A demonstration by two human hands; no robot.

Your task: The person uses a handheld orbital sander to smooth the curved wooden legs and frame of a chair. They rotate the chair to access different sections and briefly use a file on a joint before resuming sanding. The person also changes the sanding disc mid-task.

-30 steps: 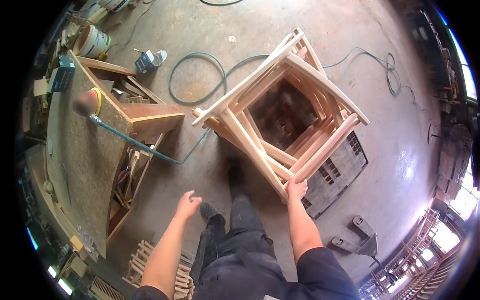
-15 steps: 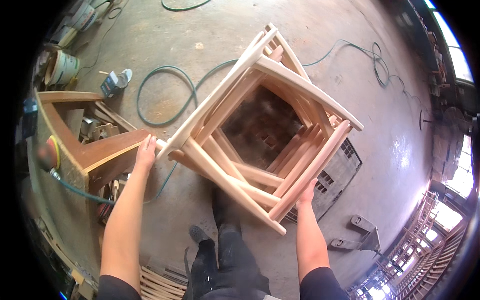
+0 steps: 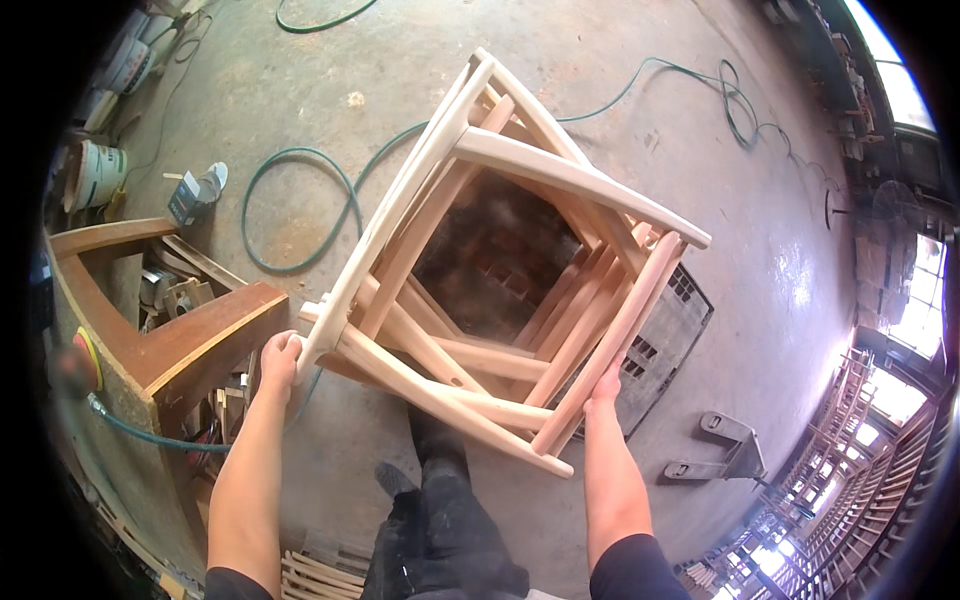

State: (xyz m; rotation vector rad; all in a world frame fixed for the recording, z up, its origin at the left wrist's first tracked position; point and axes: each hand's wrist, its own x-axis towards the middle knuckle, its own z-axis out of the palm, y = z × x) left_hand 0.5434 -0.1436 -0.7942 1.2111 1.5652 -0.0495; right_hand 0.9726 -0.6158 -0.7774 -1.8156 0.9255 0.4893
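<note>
A bare, unfinished wooden chair frame (image 3: 500, 270) is held up in front of me, tilted, its legs and rails forming an open box I look through. My left hand (image 3: 280, 358) grips the end of one pale leg at the frame's lower left corner. My right hand (image 3: 604, 385) holds a reddish rail on the lower right side. Both forearms rise from the bottom edge. Below the frame I see my dark trousers and shoes (image 3: 430, 500) on the concrete floor.
A brown wooden workbench (image 3: 190, 340) with a sander and a green hose (image 3: 290, 190) stands at left. A white bucket (image 3: 95, 175) sits farther left. A dark plastic crate (image 3: 670, 340) lies under the frame, a metal piece (image 3: 725, 450) at right, and wooden slats (image 3: 320, 575) near my feet.
My left hand rose from my side and took hold of the frame's lower left leg. The frame has swung closer and now fills the middle of the view.
</note>
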